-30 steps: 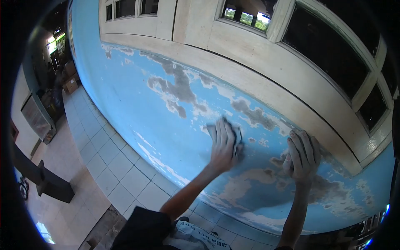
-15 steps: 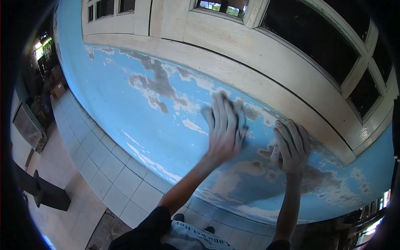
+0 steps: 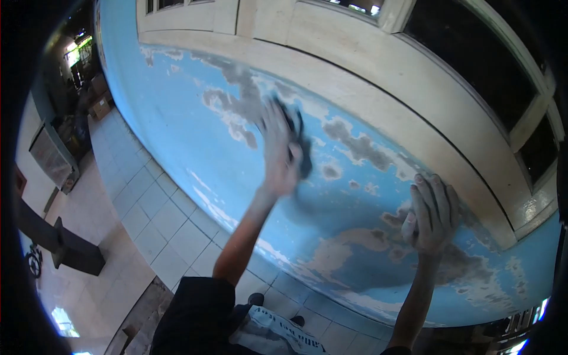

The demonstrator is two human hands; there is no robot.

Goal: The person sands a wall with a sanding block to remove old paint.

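Observation:
My left hand (image 3: 279, 151) presses a dark, sheet-like piece of sandpaper (image 3: 304, 155) against the blue wall (image 3: 171, 118), its thumb along the sheet's edge. Motion blurs both the fingers and the sheet. Grey and whitish patches of worn paint (image 3: 358, 148) surround the hand. Farther right, my right hand (image 3: 435, 216) rests on the wall just below the wooden window frame, fingers stretched and slightly apart, holding nothing. Pale dust coats both hands.
Above the wall runs a cream wooden window frame (image 3: 355, 59) with dark panes. Light tiles (image 3: 171, 219) cover the floor along the wall's foot. A dark post with a wide base (image 3: 80, 251) stands at the left, and cardboard boxes (image 3: 99, 107) sit farther back.
My left hand has slid left and up along the wall with the sandpaper, uncovering worn patches. My right hand stays on the same spot of the wall; the view has shifted slightly.

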